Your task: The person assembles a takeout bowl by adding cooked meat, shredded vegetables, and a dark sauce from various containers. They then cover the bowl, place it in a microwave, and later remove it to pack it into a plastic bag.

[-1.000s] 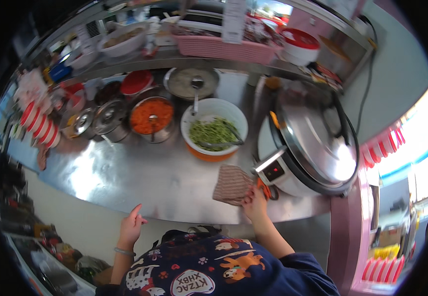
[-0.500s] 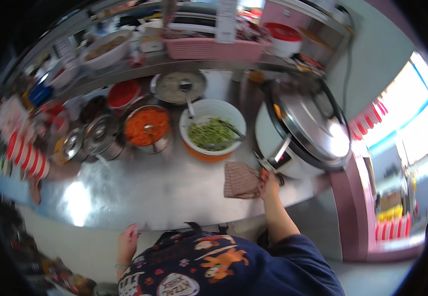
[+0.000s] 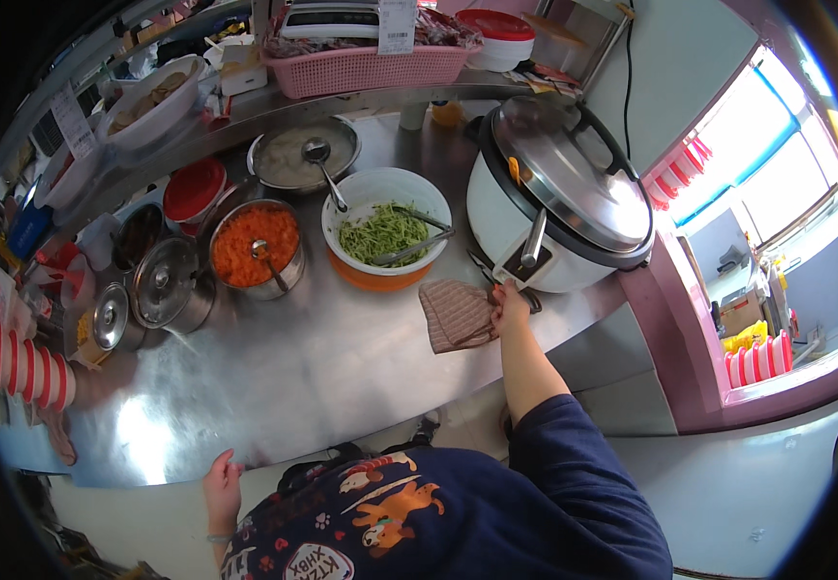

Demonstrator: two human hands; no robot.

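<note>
My right hand (image 3: 509,310) reaches to the lower front of a large white rice cooker (image 3: 487,213) with a domed steel lid (image 3: 574,174). Its fingers are bent together by the cooker's front holder (image 3: 542,265), beside dark-handled tools; what they grip, if anything, is hidden. A brown quilted cloth (image 3: 456,315) lies against that hand. My left hand (image 3: 223,490) hangs by the counter's front edge, fingers loosely apart, with nothing in it. Left of the cloth, a white bowl (image 3: 342,198) of shredded green vegetable (image 3: 380,234) with tongs (image 3: 417,249) sits on an orange base.
A pot of shredded orange vegetable (image 3: 255,246), a steel bowl with a ladle (image 3: 293,159), and lidded pots (image 3: 170,282) line the back of the steel counter (image 3: 274,377). Above runs a shelf with a pink basket (image 3: 361,72). Striped red-and-white cups (image 3: 32,367) stand far left.
The view has shifted, so the counter's things appear farther left and higher. My right hand stays at the cooker's front beside the cloth; my left hand remains low by the counter edge.
</note>
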